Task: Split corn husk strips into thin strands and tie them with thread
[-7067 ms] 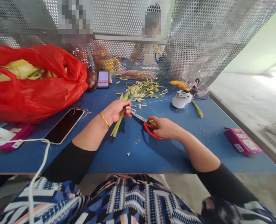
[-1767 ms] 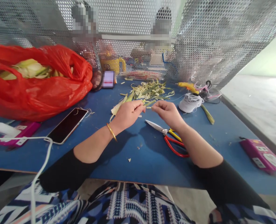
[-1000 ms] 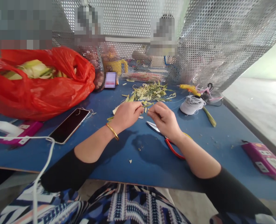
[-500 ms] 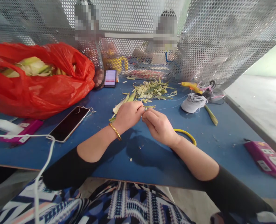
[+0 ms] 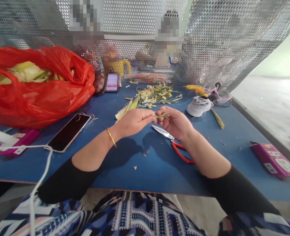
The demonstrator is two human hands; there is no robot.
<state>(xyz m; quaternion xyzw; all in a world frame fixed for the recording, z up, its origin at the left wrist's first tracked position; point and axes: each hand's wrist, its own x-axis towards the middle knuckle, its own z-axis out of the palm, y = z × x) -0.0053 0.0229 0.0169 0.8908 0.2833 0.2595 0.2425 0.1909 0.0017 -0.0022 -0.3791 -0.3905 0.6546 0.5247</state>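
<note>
My left hand (image 5: 137, 122), with a gold bangle on its wrist, pinches a thin greenish strip of corn husk (image 5: 162, 115) between thumb and fingers. The strip's other end lies at the fingertips of my right hand (image 5: 175, 121), which is turned partly palm up and curled around it. Beneath the right hand lies a pair of scissors (image 5: 162, 131) with red handles, partly covered by the hand and wrist. Behind my left hand rest wider pieces of corn husk (image 5: 126, 109). Farther back is a heap of shredded husk (image 5: 157, 93).
A red plastic bag (image 5: 61, 98) of corn husks stands at left, near a phone (image 5: 68, 132) and a white cable (image 5: 43, 173). At right are white thread (image 5: 199, 106), a yellow tool (image 5: 196, 89) and a purple box (image 5: 275, 159). A perforated metal screen (image 5: 140, 19) rises behind.
My right hand has turned palm up and my left fingers have straightened over the strip. The scissors now show beneath the right hand; a yellow loop by the right wrist no longer shows.
</note>
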